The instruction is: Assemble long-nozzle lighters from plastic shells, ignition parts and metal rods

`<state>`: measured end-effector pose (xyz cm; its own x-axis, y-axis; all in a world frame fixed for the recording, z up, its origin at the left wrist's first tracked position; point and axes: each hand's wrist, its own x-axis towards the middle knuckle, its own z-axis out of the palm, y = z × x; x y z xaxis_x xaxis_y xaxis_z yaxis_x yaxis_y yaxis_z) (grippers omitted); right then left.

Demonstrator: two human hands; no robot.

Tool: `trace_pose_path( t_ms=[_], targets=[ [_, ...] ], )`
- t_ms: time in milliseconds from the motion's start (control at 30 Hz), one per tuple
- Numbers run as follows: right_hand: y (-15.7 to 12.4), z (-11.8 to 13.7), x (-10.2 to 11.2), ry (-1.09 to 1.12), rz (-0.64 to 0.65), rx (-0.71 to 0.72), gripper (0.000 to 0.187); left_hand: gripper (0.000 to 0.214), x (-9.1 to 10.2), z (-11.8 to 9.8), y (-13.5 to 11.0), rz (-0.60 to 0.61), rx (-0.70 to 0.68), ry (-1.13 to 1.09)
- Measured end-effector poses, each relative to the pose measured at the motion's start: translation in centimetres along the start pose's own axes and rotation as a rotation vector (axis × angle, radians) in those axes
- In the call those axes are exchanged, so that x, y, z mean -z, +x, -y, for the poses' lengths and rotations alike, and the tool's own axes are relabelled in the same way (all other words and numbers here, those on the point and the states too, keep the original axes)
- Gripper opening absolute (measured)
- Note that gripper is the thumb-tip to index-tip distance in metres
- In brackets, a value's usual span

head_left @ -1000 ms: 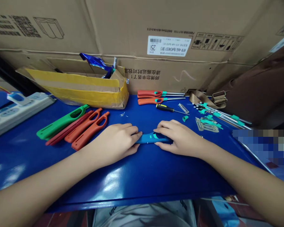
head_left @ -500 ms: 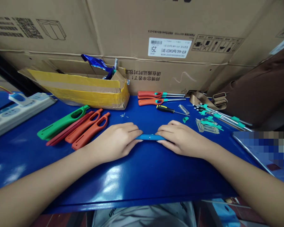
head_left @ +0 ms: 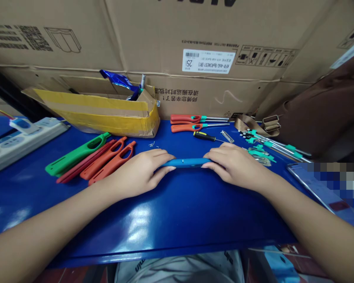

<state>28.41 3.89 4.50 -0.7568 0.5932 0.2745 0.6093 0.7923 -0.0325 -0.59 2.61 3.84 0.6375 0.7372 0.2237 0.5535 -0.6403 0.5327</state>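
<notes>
Between my two hands, edge-on and roughly level, is a blue plastic lighter casing [head_left: 186, 162]. My left hand [head_left: 149, 169] pinches its left end between thumb and fingers. The other end is gripped by my right hand [head_left: 231, 163]. Both ends are partly hidden by my fingers. Left of my left hand lie orange lighter casings [head_left: 106, 167], a red one [head_left: 87, 161] and a green one [head_left: 76, 154]. Beyond my right hand are a black and yellow screwdriver [head_left: 205, 136] and a small clear part [head_left: 227, 136]. Tiny screws [head_left: 152, 144] lie behind my left hand.
Orange lighters with metal rods [head_left: 184, 122] lie at the back. To the right are rods with green parts [head_left: 279, 143], a brown strap [head_left: 247, 122] and a phone-like device [head_left: 309, 184]. A yellow-taped box [head_left: 106, 118] and a power strip [head_left: 23, 141] stand left.
Both hands have shifted slightly away from me and farther apart, with more of the blue casing showing between them. My right hand now covers the small green part that lay behind it.
</notes>
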Motion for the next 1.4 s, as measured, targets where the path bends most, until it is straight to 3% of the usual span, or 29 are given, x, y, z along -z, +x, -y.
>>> trace_pose_path(
  t_ms=[167, 267, 367, 533, 633, 933, 1200, 1400],
  targets=[
    [0.0, 0.4, 0.4, 0.105, -0.033, -0.013, 0.034, 0.031, -0.6, -0.6, 0.7, 0.135, 0.517, -0.940],
    [0.0, 1.2, 0.5, 0.080, 0.001, 0.033, 0.044, 0.032, -1.1, -0.9, 0.9, 0.164, 0.638, -1.149],
    [0.0, 1.7, 0.4, 0.048, 0.033, 0.043, 0.042, 0.039, -1.4, -1.3, 0.8, 0.140, 0.500, -0.956],
    [0.1, 1.7, 0.4, 0.149, 0.022, 0.028, 0.040, 0.033, -1.4, -1.8, -0.2, -0.030, 0.075, -0.280],
    [0.1, 1.9, 0.3, 0.216, 0.053, 0.061, 0.039, 0.032, -1.4, -1.8, -0.7, -0.030, -0.107, -0.094],
    [0.1, 2.5, 0.2, 0.359, 0.066, 0.080, 0.029, 0.030, -1.5, -1.7, -0.6, 0.025, -0.167, 0.009],
    [-0.1, 1.3, 0.7, 0.208, 0.168, -0.001, 0.022, 0.031, -0.8, -0.2, -0.4, 0.043, -0.225, 0.066],
    [0.0, 0.9, 0.6, 0.110, 0.221, -0.028, 0.027, 0.034, -0.5, -0.6, -0.4, 0.084, -0.190, 0.184]
  ],
)
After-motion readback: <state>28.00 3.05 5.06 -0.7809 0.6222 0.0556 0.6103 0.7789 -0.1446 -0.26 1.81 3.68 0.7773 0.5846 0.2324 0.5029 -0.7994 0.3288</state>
